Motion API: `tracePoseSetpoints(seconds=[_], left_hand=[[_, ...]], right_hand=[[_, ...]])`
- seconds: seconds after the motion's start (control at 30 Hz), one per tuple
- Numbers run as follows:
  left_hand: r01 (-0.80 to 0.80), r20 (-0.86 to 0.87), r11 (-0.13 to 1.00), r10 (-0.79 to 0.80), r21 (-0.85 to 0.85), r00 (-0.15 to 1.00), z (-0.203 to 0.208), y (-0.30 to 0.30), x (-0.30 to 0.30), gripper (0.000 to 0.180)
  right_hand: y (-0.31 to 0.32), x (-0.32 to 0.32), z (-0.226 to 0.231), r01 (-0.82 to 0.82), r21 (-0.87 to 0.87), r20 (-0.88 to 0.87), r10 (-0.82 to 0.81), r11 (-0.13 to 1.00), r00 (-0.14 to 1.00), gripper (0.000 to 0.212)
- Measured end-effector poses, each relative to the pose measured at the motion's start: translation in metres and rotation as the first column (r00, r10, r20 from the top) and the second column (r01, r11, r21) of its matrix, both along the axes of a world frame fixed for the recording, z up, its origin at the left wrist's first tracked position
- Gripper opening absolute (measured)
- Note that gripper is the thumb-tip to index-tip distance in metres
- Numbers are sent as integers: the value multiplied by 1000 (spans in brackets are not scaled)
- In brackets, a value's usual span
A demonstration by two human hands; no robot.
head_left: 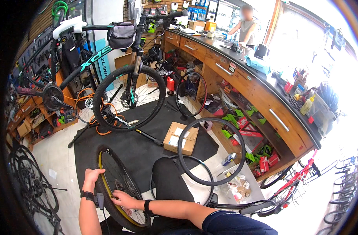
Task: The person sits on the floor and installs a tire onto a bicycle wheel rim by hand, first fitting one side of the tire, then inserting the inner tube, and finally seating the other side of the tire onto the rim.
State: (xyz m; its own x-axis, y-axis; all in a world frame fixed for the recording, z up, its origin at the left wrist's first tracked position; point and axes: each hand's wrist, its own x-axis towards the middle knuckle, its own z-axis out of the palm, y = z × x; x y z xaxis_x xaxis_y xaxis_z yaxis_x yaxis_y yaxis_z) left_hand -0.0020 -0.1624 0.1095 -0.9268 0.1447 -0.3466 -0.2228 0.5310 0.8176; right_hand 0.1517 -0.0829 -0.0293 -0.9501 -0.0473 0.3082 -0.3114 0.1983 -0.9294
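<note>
A bicycle wheel (120,176) with a knobby black tyre stands upright and slightly tilted in front of me. A yellow band (105,187) shows along its rim beside the tyre. My left hand (93,177) grips the tyre's upper left side, thumb on top, its other fingers partly hidden. Lower down, my right hand (125,199) reaches across with bent fingers pressed at the yellow band; their tips are partly hidden. Below my left wrist is a small grey device (100,200) with a cable. To the right of my knee stands a black ring (180,156), like a tyre or inner tube.
A cardboard box (181,138) sits on the black mat (147,117). Ahead, a bicycle (75,72) is held up on a stand. A long wooden counter (249,86) runs along the right, a person (247,29) behind it. A spray can (228,159) stands near the ring.
</note>
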Motion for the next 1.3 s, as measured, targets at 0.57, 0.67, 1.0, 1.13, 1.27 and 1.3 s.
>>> tracePoseSetpoints(seconds=[0.57, 0.67, 1.0, 1.13, 1.27, 1.3], left_hand=[[-47, -86, 999, 47, 7, 995, -2, 6, 36, 48], [-31, -117, 999, 33, 21, 993, -2, 12, 39, 44], [143, -216, 955, -202, -260, 955, 3, 39, 34, 40], [48, -286, 903, -185, -427, 940, 4, 34, 35, 43], [84, -222, 908, -189, -410, 957, -16, 18, 11, 38], [82, -233, 903, -195, -422, 953, -14, 20, 9, 37]], right_hand=[[2, 25, 1, 38, -42, -7, -38, 998, 999, 29], [7, 29, 1, 55, -64, -37, -57, 996, 998, 28], [36, 44, 21, 61, -64, 210, -46, 996, 977, 29], [20, 47, 22, 46, -111, 80, -37, 993, 996, 32], [6, 35, 20, 38, 14, 7, -38, 999, 999, 29], [4, 32, 21, 49, 10, 4, -49, 999, 999, 30]])
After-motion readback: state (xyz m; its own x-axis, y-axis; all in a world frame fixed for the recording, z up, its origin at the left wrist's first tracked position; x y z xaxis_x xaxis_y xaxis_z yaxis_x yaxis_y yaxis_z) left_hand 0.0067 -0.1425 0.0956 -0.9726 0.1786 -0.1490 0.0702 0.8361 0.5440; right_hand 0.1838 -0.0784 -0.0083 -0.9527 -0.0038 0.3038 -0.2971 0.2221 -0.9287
